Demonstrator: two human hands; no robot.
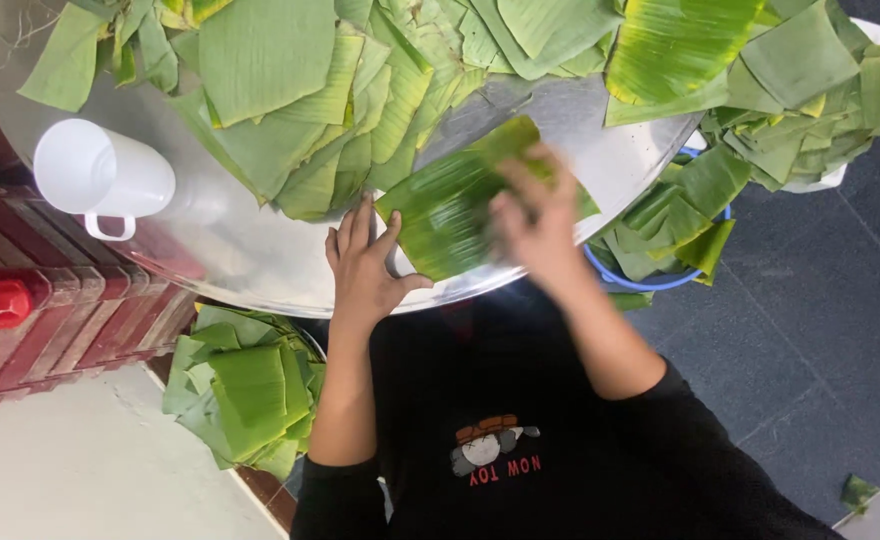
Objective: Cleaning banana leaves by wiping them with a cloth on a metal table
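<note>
A cut piece of green banana leaf lies on the near rim of a round metal tray. My left hand rests flat on the tray with fingers spread, its thumb touching the leaf's left edge. My right hand lies on top of the leaf's right part, blurred by motion, fingers pressed down on it. Behind the leaf a large heap of cut banana leaf pieces covers the far half of the tray.
A white plastic mug stands at the tray's left edge. More leaf pieces fill a blue-rimmed basin at the right, a pile at the upper right and a stack at the lower left. Red brick ledge at left.
</note>
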